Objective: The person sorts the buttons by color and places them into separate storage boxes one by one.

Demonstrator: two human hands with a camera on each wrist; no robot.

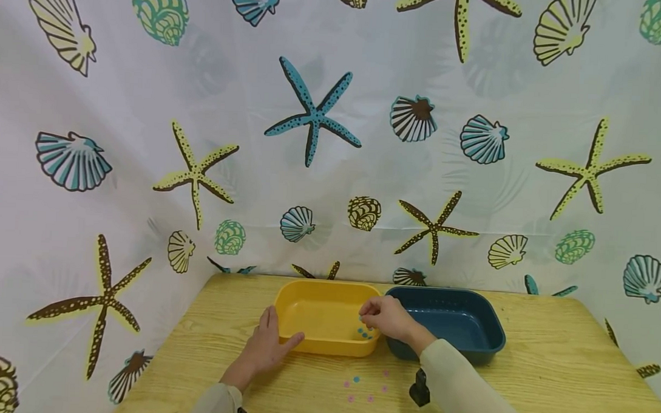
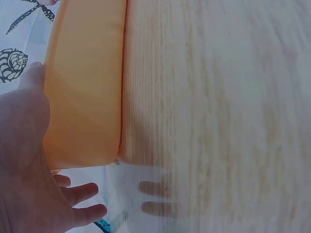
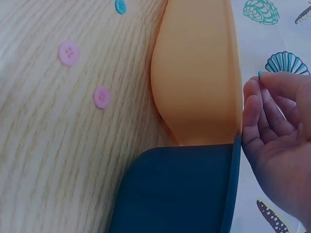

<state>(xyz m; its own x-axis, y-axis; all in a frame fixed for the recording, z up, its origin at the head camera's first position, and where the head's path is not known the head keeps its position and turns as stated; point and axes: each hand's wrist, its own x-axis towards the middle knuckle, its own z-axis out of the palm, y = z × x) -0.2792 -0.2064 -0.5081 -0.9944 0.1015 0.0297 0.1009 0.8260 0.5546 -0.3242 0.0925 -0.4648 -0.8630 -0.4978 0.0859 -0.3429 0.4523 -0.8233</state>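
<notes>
Over the right end of the yellow tray [image 1: 325, 347], my right hand [image 1: 390, 317] pinches a blue button [image 3: 260, 74] between thumb and fingertips. Below that hand, several blue buttons [image 1: 364, 334] lie inside the tray near its right front corner. My left hand [image 1: 265, 344] rests against the tray's left front corner, with the thumb along the front rim and the fingers spread past the left side. In front of the tray, pink buttons [image 3: 68, 53] and one blue button [image 1: 356, 379] lie on the wooden table.
A dark blue tray [image 1: 486, 352] stands directly right of the yellow one, their ends meeting. Behind the wooden table [image 1: 549, 360] hangs a white curtain [image 1: 362, 68] printed with shells and starfish, which also closes off both sides.
</notes>
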